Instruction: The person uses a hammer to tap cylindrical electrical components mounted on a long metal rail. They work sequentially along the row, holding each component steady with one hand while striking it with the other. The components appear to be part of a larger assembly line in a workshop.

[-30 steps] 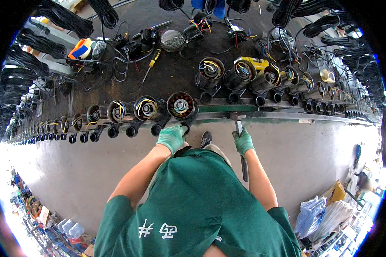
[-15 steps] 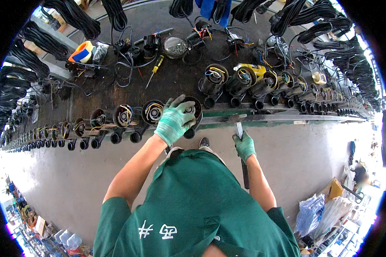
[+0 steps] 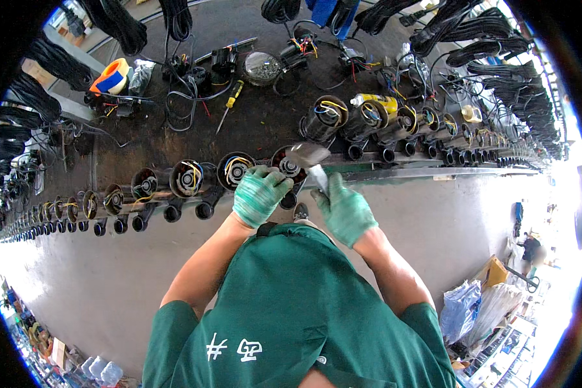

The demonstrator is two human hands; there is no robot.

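My right hand (image 3: 344,210), in a green-and-white glove, is wrapped round the handle of a hammer (image 3: 308,155). The metal head is blurred and hangs over the right side of an open black cylindrical housing (image 3: 282,159) with coiled parts inside. At that housing's near left rim, the curled fingers of my gloved left hand (image 3: 261,196) hold its edge; the fingertips are partly hidden. Just left of it stands another black housing (image 3: 237,170) with a yellow wire round its inside. The hammer head hides part of the housing I hold.
Similar housings (image 3: 187,178) line the bench edge on both sides. Farther back on the dark bench (image 3: 142,145) lie a yellow screwdriver (image 3: 233,97), a clear bowl of small parts (image 3: 263,68), a yellow bottle (image 3: 376,102) and a tape roll (image 3: 112,76). Black cable bundles (image 3: 113,26) hang around.
My right hand has brought the hammer up and left, over the housing. My left hand has come off the housing's top and curled at its near rim.
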